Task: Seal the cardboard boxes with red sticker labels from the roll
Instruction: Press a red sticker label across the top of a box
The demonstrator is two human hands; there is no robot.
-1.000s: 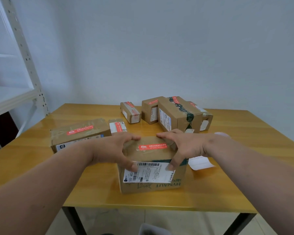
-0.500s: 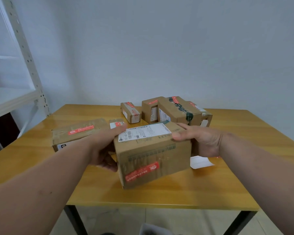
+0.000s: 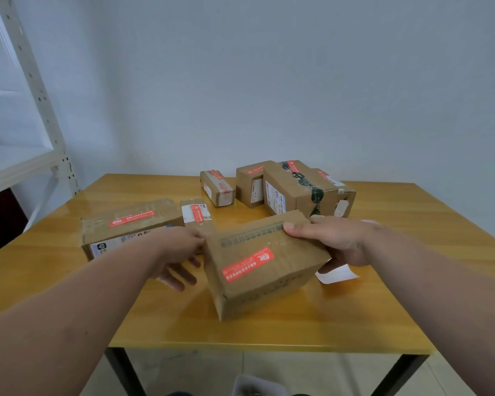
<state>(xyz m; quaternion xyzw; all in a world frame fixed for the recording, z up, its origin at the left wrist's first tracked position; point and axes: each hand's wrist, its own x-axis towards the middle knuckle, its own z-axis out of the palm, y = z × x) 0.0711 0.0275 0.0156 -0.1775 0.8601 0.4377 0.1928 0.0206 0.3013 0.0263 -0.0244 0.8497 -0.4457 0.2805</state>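
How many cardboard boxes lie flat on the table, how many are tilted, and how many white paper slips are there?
flat cardboard boxes: 6
tilted cardboard box: 1
white paper slip: 1
Total: 8
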